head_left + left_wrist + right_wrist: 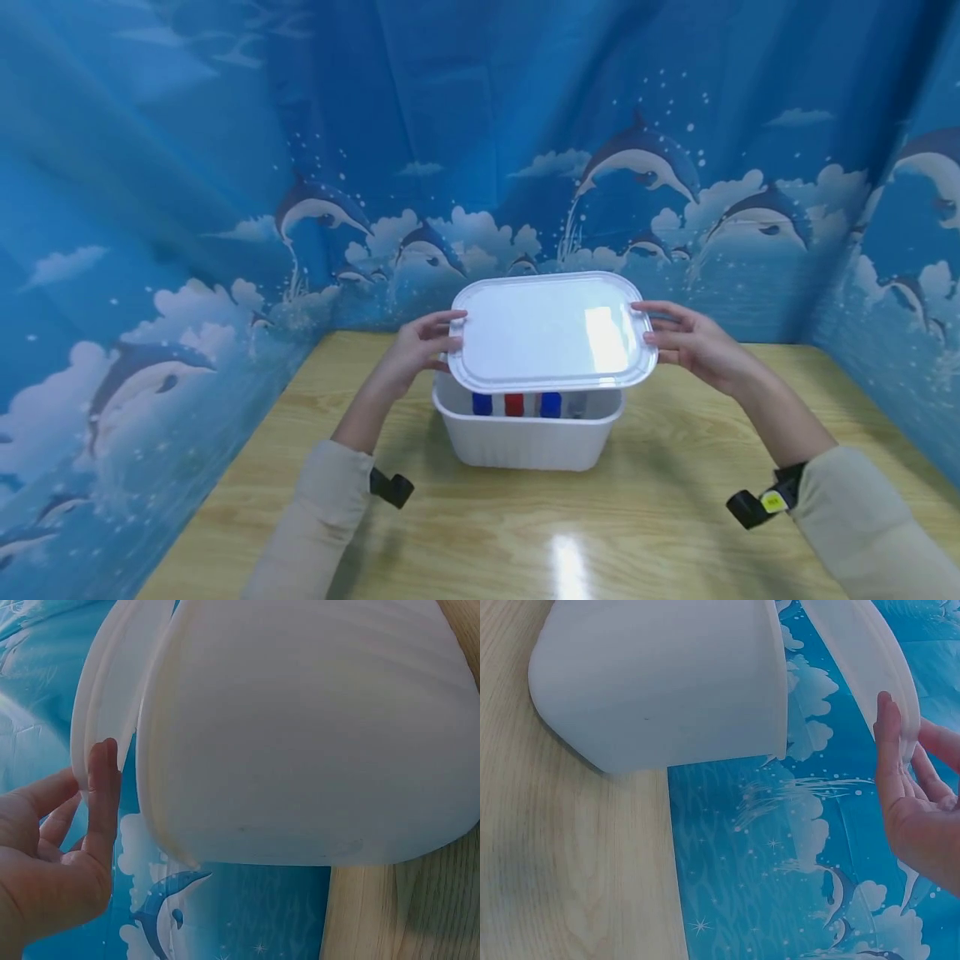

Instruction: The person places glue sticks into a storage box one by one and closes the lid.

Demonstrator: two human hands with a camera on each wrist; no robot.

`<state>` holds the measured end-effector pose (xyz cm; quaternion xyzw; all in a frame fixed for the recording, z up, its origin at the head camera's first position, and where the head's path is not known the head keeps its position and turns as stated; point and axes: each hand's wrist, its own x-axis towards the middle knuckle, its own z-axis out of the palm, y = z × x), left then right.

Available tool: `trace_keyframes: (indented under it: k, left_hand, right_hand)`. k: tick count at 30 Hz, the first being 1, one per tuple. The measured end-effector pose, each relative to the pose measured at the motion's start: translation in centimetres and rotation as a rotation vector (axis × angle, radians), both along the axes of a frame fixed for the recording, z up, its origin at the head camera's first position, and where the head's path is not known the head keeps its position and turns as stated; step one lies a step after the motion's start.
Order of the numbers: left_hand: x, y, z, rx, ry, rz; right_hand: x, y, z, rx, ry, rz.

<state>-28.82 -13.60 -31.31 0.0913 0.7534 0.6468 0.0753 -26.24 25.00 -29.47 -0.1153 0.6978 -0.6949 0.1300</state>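
A white oval lid (540, 333) is held up above a white plastic bin (528, 443), tilted so its broad face shows in the head view. My left hand (414, 350) grips the lid's left end, fingers on one side and thumb on the other. At the opposite end my right hand (693, 343) pinches the rim the same way. Both wrist views show a gap between the lid's edge and the bin's rim. Inside the bin stand a red item (514, 405) and blue items (551, 405); the lid hides their upper parts.
The bin stands on a light wooden table (480, 533). Behind and at both sides hangs a blue curtain (450, 125) printed with dolphins and clouds. Each wrist wears a black strap with a small camera (392, 488).
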Motion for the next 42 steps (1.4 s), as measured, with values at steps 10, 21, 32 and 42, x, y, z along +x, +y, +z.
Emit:
trace_keyframes:
  k: [10, 21, 32, 42]
  left_hand:
    - [-0.3, -0.1, 0.4, 0.076, 0.040, 0.054]
    - [-0.1, -0.3, 0.3, 0.149, 0.071, 0.089]
    - [0.2, -0.1, 0.3, 0.186, 0.189, 0.068]
    - [0.4, -0.1, -0.1, 0.107, 0.262, 0.088]
  right_hand:
    - [-0.2, -0.9, 0.5, 0.039, 0.040, -0.136]
    - [0.1, -1.1, 1.1, 0.343, 0.131, -0.199]
    - [0.4, -0.9, 1.8, 0.262, 0.097, -0.173]
    - [0.5, -0.5, 1.8, 0.070, 0.026, -0.127]
